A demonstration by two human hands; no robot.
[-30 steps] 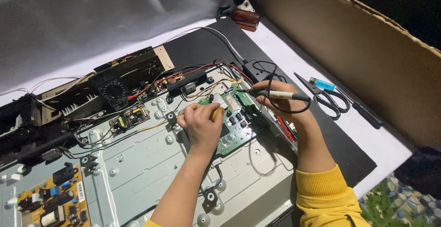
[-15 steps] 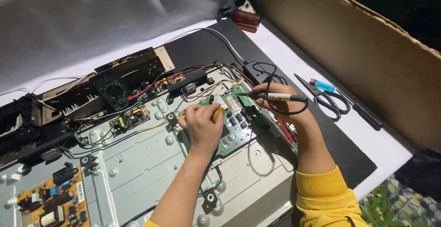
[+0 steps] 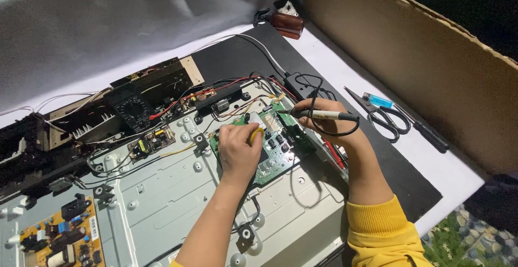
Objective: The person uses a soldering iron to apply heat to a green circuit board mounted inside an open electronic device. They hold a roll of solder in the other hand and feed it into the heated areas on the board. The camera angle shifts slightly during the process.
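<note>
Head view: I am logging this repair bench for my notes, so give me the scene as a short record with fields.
left hand: rests on the green circuit board, holding a small yellow thing
right hand: holds a pen-like probe, tip pointing at the board's upper edge
base: grey metal chassis
other boards: yellow board at lower left
beside the chassis: black multimeter, scissors, blue-tipped tool, dark-handled tool
backdrop: cardboard sheet, white cloth
</note>
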